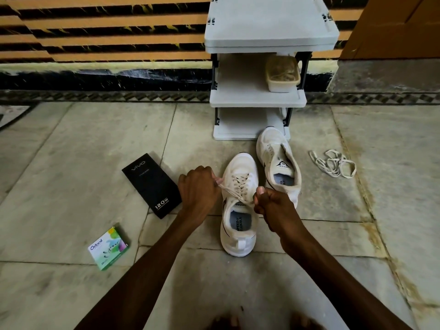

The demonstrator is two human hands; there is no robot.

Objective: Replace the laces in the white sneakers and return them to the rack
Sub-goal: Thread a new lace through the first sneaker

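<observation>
A white mesh low-top sneaker with a thin dark side stripe (239,210) is standing upright on the pale stone-tiled floor (71,186) right in front of the person, heel toward the camera and toe pointing at the rack. A flat cream lace (240,186) is crisscrossing its eyelets up to the tongue, and a blue printed insole is showing inside the opening. The left hand (198,189) is pinching one free end of this lace and holding it taut off the shoe's left side. The right hand (271,206) is clenched, thumb up, just right of the tongue, with the other lace end running into its fist. A second, unlaced white sneaker (278,160) is sitting just beyond and to the right, its toe reaching the bottom shelf of the light grey plastic tiered shoe rack (257,98). A loose cream shoelace (333,163) is lying tangled on the floor further right, apart from both shoes. A lidded beige plastic container (282,73) is resting on the rack's middle shelf. To the left, a black rectangular cardboard box (152,184) and a small green-and-white carton (109,248) are lying flat on the floor.
</observation>
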